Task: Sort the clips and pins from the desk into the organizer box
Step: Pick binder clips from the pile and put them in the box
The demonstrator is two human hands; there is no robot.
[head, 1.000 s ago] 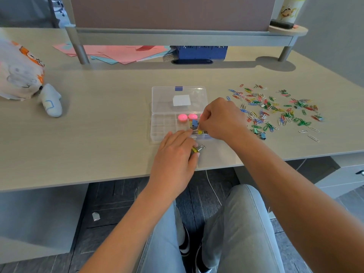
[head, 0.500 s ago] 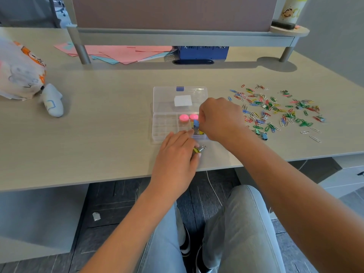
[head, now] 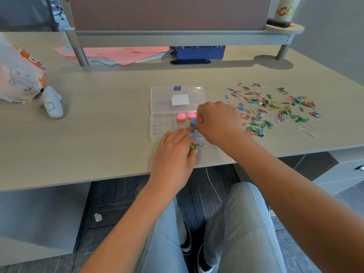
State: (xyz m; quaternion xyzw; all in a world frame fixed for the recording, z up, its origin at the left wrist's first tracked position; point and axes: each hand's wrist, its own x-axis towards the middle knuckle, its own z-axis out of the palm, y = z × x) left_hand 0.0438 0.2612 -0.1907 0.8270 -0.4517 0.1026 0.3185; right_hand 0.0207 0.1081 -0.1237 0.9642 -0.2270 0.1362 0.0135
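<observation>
One organizer box, two pink caps, two hands.

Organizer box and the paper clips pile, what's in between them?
The right hand lies between the organizer box and the paper clips, reaching over the box's right edge, in the head view. Bare desk shows behind it.

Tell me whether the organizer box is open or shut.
Open. The organizer box has its clear lid folded back flat on the desk, and its compartments are exposed, with binder clips inside.
</observation>
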